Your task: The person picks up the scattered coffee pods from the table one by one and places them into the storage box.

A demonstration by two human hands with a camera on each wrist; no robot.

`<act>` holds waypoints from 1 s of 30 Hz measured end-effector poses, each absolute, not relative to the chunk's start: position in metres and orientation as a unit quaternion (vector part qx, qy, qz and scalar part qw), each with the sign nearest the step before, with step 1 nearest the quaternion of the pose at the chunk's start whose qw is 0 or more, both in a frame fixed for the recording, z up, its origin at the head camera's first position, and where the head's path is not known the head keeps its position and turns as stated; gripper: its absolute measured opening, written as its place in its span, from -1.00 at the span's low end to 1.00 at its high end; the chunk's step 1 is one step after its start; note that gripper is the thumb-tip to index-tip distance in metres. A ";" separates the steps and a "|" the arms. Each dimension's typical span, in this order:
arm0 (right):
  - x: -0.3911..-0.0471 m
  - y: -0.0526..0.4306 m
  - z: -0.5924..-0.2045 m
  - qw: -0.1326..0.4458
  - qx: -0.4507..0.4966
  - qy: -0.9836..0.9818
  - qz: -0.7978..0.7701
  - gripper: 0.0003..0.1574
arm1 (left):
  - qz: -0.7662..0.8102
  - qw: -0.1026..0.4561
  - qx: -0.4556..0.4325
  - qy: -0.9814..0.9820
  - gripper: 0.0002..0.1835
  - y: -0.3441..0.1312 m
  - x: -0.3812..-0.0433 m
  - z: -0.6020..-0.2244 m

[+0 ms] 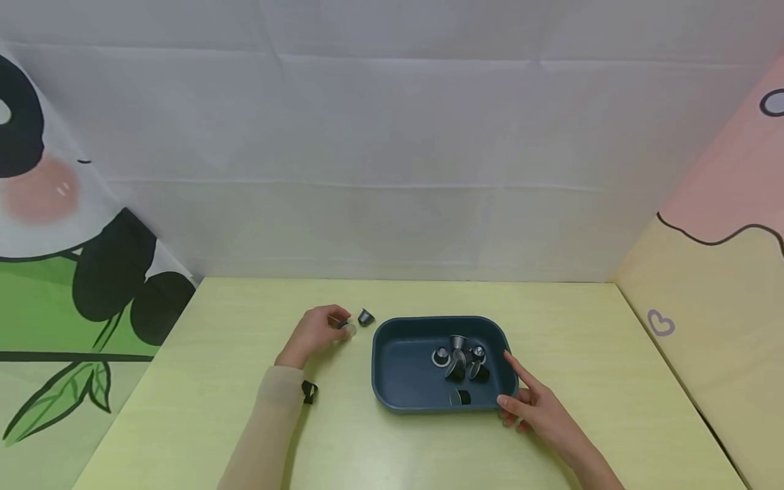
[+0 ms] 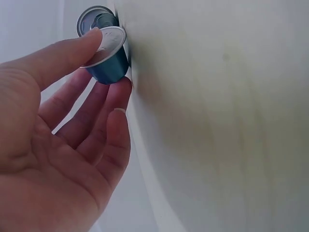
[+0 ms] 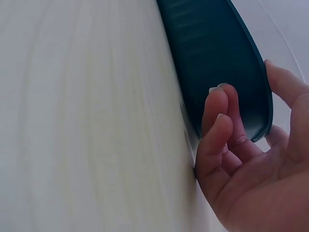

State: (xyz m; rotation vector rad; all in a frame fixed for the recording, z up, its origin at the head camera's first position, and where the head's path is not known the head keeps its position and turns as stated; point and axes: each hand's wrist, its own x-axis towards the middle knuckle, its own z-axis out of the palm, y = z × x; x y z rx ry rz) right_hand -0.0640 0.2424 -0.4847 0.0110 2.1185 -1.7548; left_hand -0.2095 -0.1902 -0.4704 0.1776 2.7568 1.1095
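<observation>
My left hand (image 1: 318, 332) pinches a coffee capsule (image 2: 111, 67) between thumb and fingers, left of the tray. In the left wrist view this capsule is teal with a silver foil lid, its lid tilted toward the thumb. Just past it lies a second, dark capsule (image 1: 365, 318) on the table. At the dark blue tray's (image 1: 398, 381) right end, my right hand (image 1: 542, 412) grips the near corner. One finger rests along the rim, while the other fingers (image 3: 215, 133) curl against the outer wall. Several capsules (image 1: 456, 367) lie inside the tray, mostly toward its right half.
The pale yellow tabletop (image 1: 343, 435) carries the tray and the capsules. Behind it hangs a white cloth (image 1: 392, 170). Printed panels stand at the left (image 1: 110, 272) and right (image 1: 723, 272) sides. A black band (image 1: 309, 392) sits at my left wrist.
</observation>
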 end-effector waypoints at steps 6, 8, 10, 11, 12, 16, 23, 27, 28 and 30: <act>-0.065 0.242 -0.484 0.194 0.002 0.754 -0.628 0.01 | 0.369 0.080 0.062 0.924 -0.70 -0.190 -0.210 -0.469; -0.065 0.242 -0.484 0.195 0.002 0.753 -0.628 0.01 | 0.367 0.080 0.063 0.924 -0.70 -0.191 -0.210 -0.469; -0.066 0.242 -0.483 0.194 0.000 0.753 -0.628 0.01 | 0.367 0.081 0.062 0.925 -0.71 -0.190 -0.210 -0.468; -0.066 0.242 -0.483 0.194 0.000 0.754 -0.628 0.01 | 0.367 0.082 0.063 0.925 -0.71 -0.190 -0.210 -0.468; -0.066 0.242 -0.483 0.193 0.000 0.755 -0.627 0.01 | 0.366 0.083 0.063 0.925 -0.71 -0.191 -0.210 -0.468; -0.066 0.242 -0.483 0.192 0.000 0.755 -0.627 0.01 | 0.371 0.085 0.060 0.923 -0.71 -0.191 -0.210 -0.467; -0.065 0.242 -0.485 0.194 0.003 0.757 -0.624 0.02 | 0.383 0.090 0.061 0.917 -0.70 -0.192 -0.208 -0.463; -0.065 0.242 -0.486 0.194 0.001 0.756 -0.625 0.02 | 0.391 0.093 0.059 0.914 -0.70 -0.193 -0.205 -0.460; -0.065 0.242 -0.486 0.194 0.001 0.755 -0.626 0.02 | 0.393 0.093 0.059 0.913 -0.69 -0.193 -0.204 -0.459; -0.064 0.243 -0.486 0.194 0.000 0.754 -0.627 0.02 | 0.397 0.090 0.062 0.911 -0.69 -0.193 -0.203 -0.457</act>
